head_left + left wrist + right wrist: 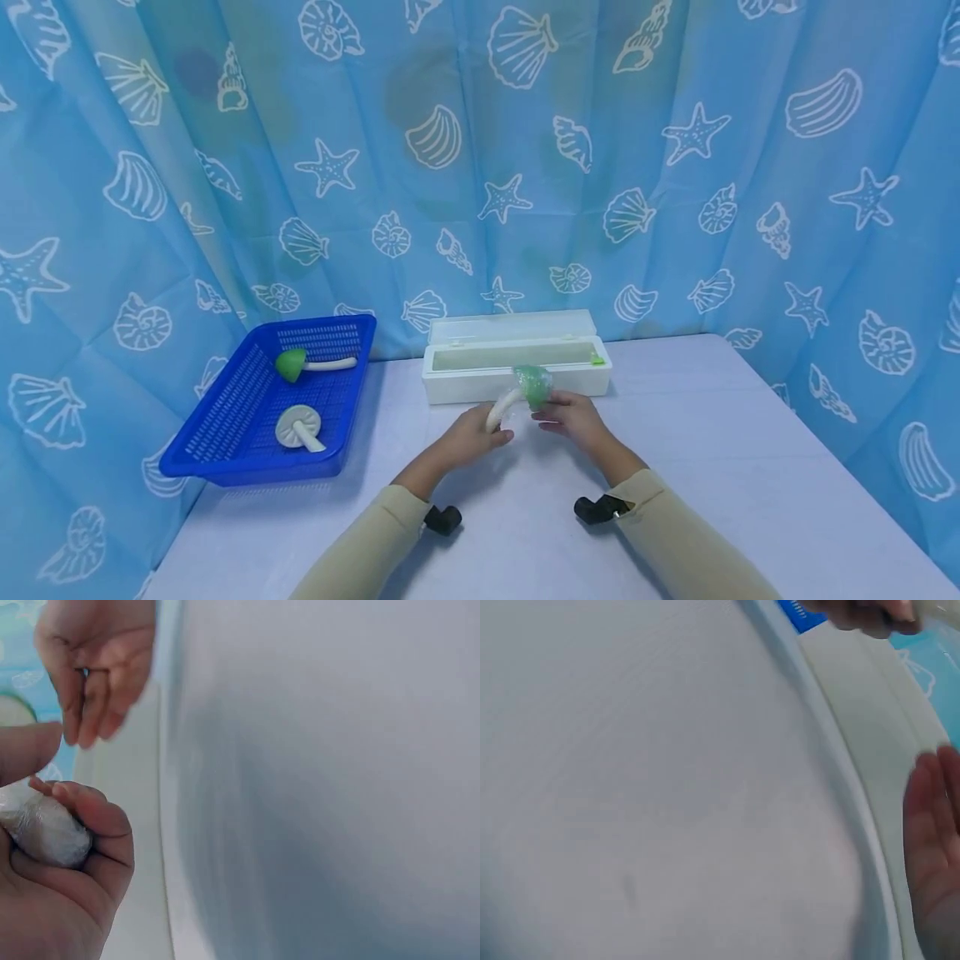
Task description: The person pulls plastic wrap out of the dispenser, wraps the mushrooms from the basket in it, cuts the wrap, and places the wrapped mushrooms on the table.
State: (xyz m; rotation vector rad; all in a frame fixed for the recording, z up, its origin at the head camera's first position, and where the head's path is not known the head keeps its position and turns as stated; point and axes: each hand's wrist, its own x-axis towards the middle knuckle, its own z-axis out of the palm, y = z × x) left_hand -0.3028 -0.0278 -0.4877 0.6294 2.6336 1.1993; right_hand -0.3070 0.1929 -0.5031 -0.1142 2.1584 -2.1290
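Observation:
A toy mushroom with a green cap (533, 386) and a white stem (504, 408) is held above the table, wrapped in clear shiny film. My left hand (467, 437) grips the stem, its fingers curled round the wrapped end (52, 832) in the left wrist view. Beside the cap is my right hand (576, 423), its fingers nearly straight and close to the green edge. In the right wrist view the right palm (934, 847) shows nothing in it. Just behind both hands stands a long white box (517, 385) with its lid (513, 327) raised.
A blue basket (255, 475) on the left holds a green-capped mushroom (292, 364) and another (298, 426) showing its pale underside. A small green piece (597, 358) sits at the box's right end. Behind the white-covered table (720, 467) hangs a blue shell-print curtain (465, 208).

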